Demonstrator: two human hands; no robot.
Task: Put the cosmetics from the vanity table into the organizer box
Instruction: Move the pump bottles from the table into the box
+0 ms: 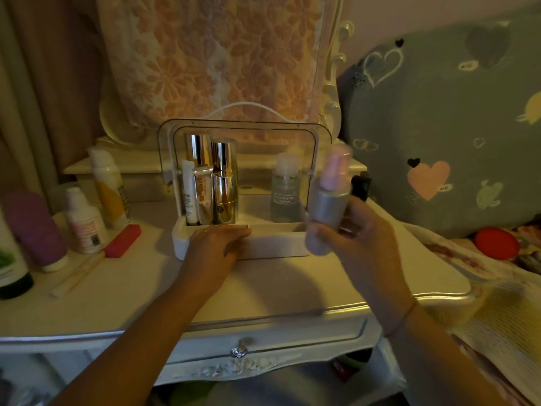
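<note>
The white organizer box (181, 241) stands mid-table with its clear lid (165, 150) raised. Inside on the left stand gold bottles (224, 183), a white tube (188, 194) and an orange-lettered tube (203, 197); a clear cleansing-water bottle (285, 191) stands at its right. My left hand (218, 244) rests flat on the box's front edge. My right hand (357, 238) grips a silver spray bottle with a pink cap (329, 197), held in the air just right of the box, blurred.
On the table's left are a white-and-yellow bottle (109, 186), a small pink-labelled bottle (85, 221), a purple tube (35, 227), a dark green bottle (11, 268), a red flat case (123, 240) and a thin stick (77, 271). A bed with a grey cushion (439, 127) borders the right.
</note>
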